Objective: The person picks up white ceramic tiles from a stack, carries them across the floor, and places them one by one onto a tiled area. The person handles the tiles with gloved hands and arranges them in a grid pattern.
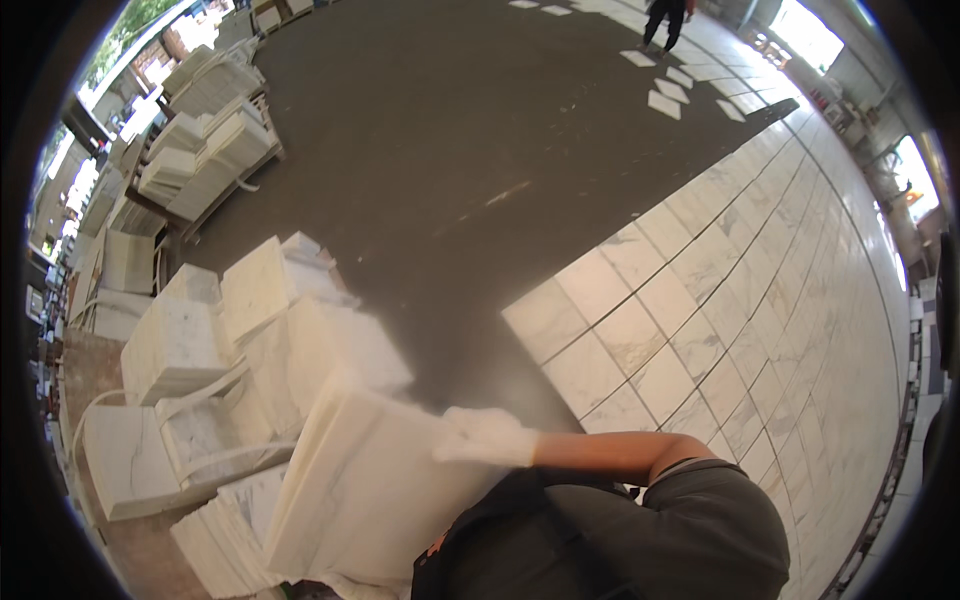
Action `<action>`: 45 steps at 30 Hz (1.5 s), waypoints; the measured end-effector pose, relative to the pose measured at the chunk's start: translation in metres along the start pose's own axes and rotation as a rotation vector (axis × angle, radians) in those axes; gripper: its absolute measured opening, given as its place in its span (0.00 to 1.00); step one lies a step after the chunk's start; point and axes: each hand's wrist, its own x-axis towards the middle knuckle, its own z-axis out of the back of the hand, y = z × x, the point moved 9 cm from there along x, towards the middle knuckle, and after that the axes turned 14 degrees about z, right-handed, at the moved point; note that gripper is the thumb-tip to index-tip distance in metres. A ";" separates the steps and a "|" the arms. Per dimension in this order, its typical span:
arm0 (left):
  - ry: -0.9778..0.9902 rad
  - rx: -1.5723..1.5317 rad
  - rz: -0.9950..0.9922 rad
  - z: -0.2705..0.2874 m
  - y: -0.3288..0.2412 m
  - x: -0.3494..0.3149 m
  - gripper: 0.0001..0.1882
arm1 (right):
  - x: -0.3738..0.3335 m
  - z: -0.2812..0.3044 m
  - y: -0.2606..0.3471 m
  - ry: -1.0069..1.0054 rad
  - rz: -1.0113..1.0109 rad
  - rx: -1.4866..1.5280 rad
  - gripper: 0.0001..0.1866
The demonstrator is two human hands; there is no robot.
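My right hand (487, 438), in a white glove, grips the upper right edge of a leaning stack of white marble tiles (390, 480). The stack stands close against my body, its broad face toward me; thin grey veins run across it. At the bottom edge, under the stack's lower corner, a bit of white glove shows that looks like my left hand (352, 587); its fingers are hidden. Just left of the held stack, more tiles stand on edge (225, 540). The glove and nearby tiles are somewhat blurred.
Strapped bundles of marble tiles (165, 345) crowd the left side, with further pallets of tiles (215, 155) behind. Dark grey floor (420, 130) spreads ahead. Tiles laid in a grid (690, 330) cover the right. Far off, a person (664, 22) stands near several scattered tiles (670, 92).
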 end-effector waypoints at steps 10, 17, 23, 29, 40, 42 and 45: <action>0.129 0.072 0.011 -0.123 -0.038 0.106 0.46 | 0.051 0.097 -0.031 -0.155 -0.051 0.055 0.41; 0.160 0.118 -0.020 -0.251 -0.081 0.202 0.46 | 0.120 0.238 -0.073 -0.280 -0.096 0.057 0.39; 0.117 0.109 -0.028 -0.325 -0.131 0.274 0.47 | 0.180 0.350 -0.094 -0.325 -0.116 0.033 0.39; 0.058 0.065 -0.059 -0.372 -0.167 0.368 0.47 | 0.282 0.447 -0.133 -0.346 -0.131 0.011 0.39; 0.487 0.167 -0.148 -0.624 -0.285 0.575 0.52 | 0.438 0.665 -0.192 -0.668 -0.239 0.080 0.38; 0.540 0.132 -0.183 -0.681 -0.302 0.594 0.52 | 0.454 0.712 -0.209 -0.706 -0.250 0.045 0.38; 0.475 0.192 -0.196 -0.758 -0.314 0.648 0.50 | 0.497 0.788 -0.239 -0.729 -0.195 0.047 0.38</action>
